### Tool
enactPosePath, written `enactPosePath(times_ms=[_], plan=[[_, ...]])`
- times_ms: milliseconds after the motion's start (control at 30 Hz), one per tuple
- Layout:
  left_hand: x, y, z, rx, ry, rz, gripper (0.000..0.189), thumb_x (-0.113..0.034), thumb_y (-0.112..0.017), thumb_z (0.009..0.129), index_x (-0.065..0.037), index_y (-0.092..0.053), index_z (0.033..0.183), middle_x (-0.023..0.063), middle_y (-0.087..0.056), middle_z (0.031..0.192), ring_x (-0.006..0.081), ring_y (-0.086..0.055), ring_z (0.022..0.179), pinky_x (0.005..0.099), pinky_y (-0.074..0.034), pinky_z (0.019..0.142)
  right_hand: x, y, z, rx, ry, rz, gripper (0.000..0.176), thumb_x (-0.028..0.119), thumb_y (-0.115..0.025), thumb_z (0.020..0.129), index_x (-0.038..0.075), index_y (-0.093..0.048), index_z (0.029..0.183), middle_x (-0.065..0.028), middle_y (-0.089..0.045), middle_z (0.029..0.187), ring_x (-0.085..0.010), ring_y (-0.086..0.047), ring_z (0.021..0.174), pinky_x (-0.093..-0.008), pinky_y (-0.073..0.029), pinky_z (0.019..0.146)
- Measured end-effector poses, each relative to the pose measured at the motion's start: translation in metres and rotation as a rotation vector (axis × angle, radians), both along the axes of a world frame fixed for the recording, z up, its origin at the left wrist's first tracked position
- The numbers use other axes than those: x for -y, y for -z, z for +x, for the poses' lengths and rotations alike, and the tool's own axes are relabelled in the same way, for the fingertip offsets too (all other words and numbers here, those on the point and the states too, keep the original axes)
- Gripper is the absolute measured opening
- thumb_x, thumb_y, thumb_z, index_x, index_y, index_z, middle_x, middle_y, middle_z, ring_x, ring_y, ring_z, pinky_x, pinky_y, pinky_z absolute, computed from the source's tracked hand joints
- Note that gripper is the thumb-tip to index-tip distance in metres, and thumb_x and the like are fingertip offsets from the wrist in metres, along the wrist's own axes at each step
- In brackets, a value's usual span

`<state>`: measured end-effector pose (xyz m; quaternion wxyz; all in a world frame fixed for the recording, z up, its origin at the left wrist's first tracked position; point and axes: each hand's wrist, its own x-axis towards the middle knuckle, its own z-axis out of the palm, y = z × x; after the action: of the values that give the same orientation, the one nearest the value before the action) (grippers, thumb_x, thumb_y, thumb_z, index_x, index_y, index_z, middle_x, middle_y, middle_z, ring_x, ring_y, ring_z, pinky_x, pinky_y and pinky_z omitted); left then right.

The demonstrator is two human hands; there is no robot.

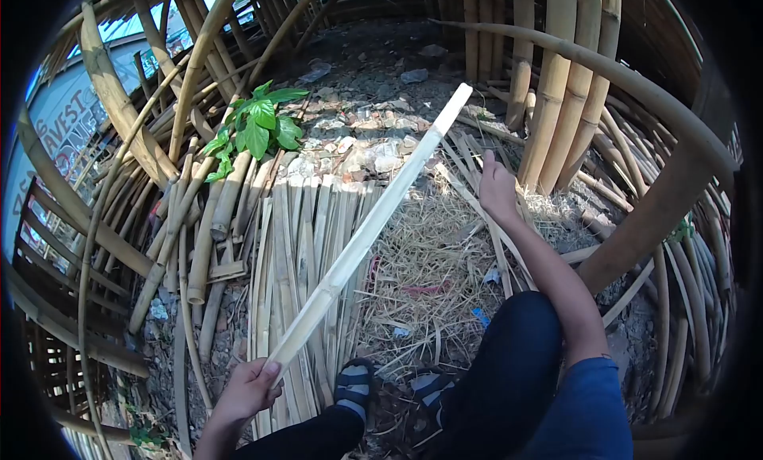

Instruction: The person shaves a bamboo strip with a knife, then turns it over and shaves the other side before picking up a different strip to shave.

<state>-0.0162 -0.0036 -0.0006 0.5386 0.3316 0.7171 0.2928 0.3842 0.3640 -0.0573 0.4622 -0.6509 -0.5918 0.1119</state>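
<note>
A long, pale split bamboo strip (373, 222) slants from the lower left up to the top middle. Its lower end is in my left hand (250, 387), thumb on top and fingers wrapped round it. My right hand (497, 191) is raised to the right of the strip, apart from it, with its fingers drawn together; what they hold, if anything, is too small to tell. Beneath the held strip, many split strips (298, 245) lie side by side on the ground. Dry shavings (421, 277) cover the ground between them and my right leg.
Upright bamboo poles (548, 102) stand at the right, with a curved pole (636, 83) arching across. More poles (119, 94) and a leafy green plant (256, 126) are at the left. Stony rubble (358, 134) lies ahead. My sandalled feet (354, 388) are at the bottom.
</note>
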Motion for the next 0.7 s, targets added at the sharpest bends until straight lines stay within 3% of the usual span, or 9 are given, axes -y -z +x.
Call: enactPosePath(times_ms=[33, 167, 233, 267, 333, 533, 700], plan=[[-0.004, 0.001, -0.002, 0.004, -0.008, 0.002, 0.037, -0.034, -0.050, 0.105, -0.001, -0.058, 0.091, -0.0009, -0.047, 0.061, 0.0061, -0.040, 0.047, 0.0215, -0.032, 0.042, 0.008, -0.009, -0.011, 0.004, -0.008, 0.002, 0.058, 0.043, -0.033, 0.106, -0.004, -0.060, 0.086, -0.0286, -0.063, 0.075, -0.0465, -0.064, 0.079, -0.0521, -0.047, 0.073], [-0.020, 0.003, -0.004, 0.050, -0.036, 0.055, 0.039, -0.037, -0.047, 0.107, -0.003, -0.056, 0.090, 0.0003, -0.047, 0.059, 0.0070, -0.037, 0.044, 0.0225, -0.030, 0.041, 0.052, -0.013, -0.073, 0.063, -0.568, 0.202, 0.047, 0.039, -0.042, 0.105, 0.000, -0.053, 0.081, -0.0217, -0.056, 0.064, -0.0433, -0.058, 0.064, -0.0527, -0.043, 0.063], [-0.024, 0.000, -0.002, 0.081, -0.057, 0.104, 0.038, -0.037, -0.047, 0.106, -0.003, -0.056, 0.090, 0.0004, -0.048, 0.060, 0.0068, -0.038, 0.044, 0.0219, -0.030, 0.041, 0.077, -0.023, -0.103, 0.260, -0.834, 0.283, 0.047, 0.041, -0.047, 0.103, 0.002, -0.050, 0.077, -0.0168, -0.053, 0.059, -0.0392, -0.059, 0.057, -0.0494, -0.045, 0.057], [-0.026, 0.000, 0.000, 0.097, -0.072, 0.121, 0.039, -0.038, -0.048, 0.106, -0.004, -0.057, 0.090, 0.0004, -0.048, 0.061, 0.0057, -0.039, 0.045, 0.0207, -0.030, 0.041, 0.083, -0.018, -0.118, 0.252, -0.836, 0.286, 0.047, 0.041, -0.047, 0.103, 0.002, -0.050, 0.077, -0.0168, -0.053, 0.059, -0.0392, -0.059, 0.057, -0.0494, -0.045, 0.057], [-0.027, -0.006, 0.008, 0.075, -0.050, 0.131, 0.039, -0.039, -0.049, 0.105, -0.004, -0.057, 0.090, 0.0002, -0.048, 0.061, 0.0052, -0.039, 0.046, 0.0202, -0.031, 0.041, 0.089, -0.010, -0.141, 0.369, -0.961, 0.547, 0.045, 0.042, -0.052, 0.100, 0.004, -0.052, 0.078, -0.0132, -0.054, 0.057, -0.0343, -0.058, 0.051, -0.0455, -0.047, 0.049], [-0.028, -0.018, 0.016, 0.037, -0.037, 0.152, 0.040, -0.040, -0.049, 0.105, -0.004, -0.056, 0.089, -0.0010, -0.048, 0.062, 0.0046, -0.039, 0.047, 0.0202, -0.032, 0.042, 0.061, -0.009, -0.142, 0.584, -0.847, 0.794, 0.044, 0.045, -0.057, 0.097, 0.006, -0.052, 0.077, -0.0093, -0.056, 0.056, -0.0254, -0.060, 0.044, -0.0385, -0.047, 0.037], [-0.023, -0.022, 0.010, 0.021, -0.006, 0.114, 0.041, -0.039, -0.045, 0.107, -0.004, -0.054, 0.087, -0.0016, -0.046, 0.061, 0.0055, -0.039, 0.048, 0.0220, -0.033, 0.043, 0.035, -0.008, -0.126, 0.687, -0.644, 0.730, 0.049, 0.048, -0.057, 0.096, 0.006, -0.051, 0.072, -0.0089, -0.056, 0.054, -0.0228, -0.059, 0.042, -0.0368, -0.045, 0.035]])
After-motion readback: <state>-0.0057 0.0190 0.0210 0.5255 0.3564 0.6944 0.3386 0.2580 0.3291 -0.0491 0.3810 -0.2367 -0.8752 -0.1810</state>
